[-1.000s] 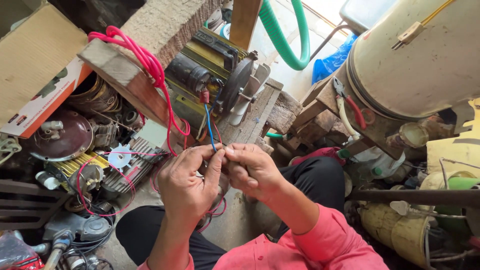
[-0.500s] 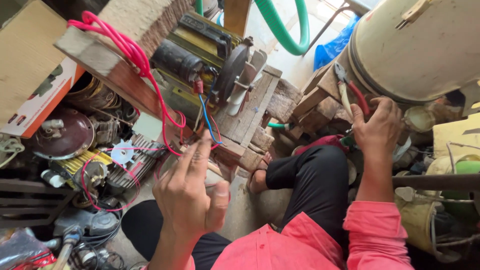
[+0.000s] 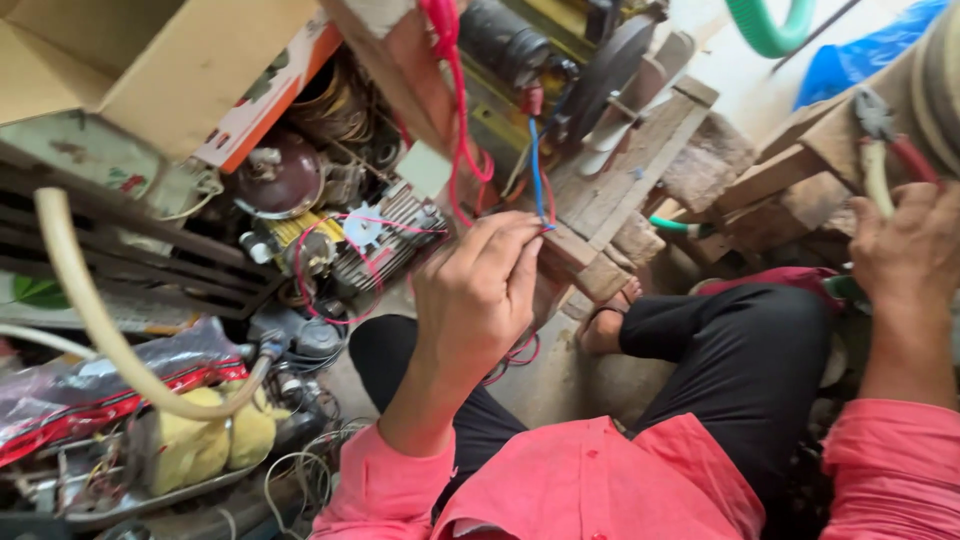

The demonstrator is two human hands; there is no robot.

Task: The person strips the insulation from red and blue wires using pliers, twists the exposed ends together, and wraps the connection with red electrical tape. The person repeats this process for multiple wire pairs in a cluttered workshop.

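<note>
Left hand point(image 3: 478, 290) pinches the blue wire point(image 3: 537, 170) near its lower end, beside the red wires point(image 3: 455, 110) — both run up to the motor point(image 3: 520, 50) on the wooden block point(image 3: 640, 170). Right hand point(image 3: 905, 250) reaches the pliers point(image 3: 885, 150), fingers loosely curled, not yet gripping. Wire ends appear unjoined.

Soft daylight enters from the upper right; edges blur slightly, shadows stay faint.
</note>
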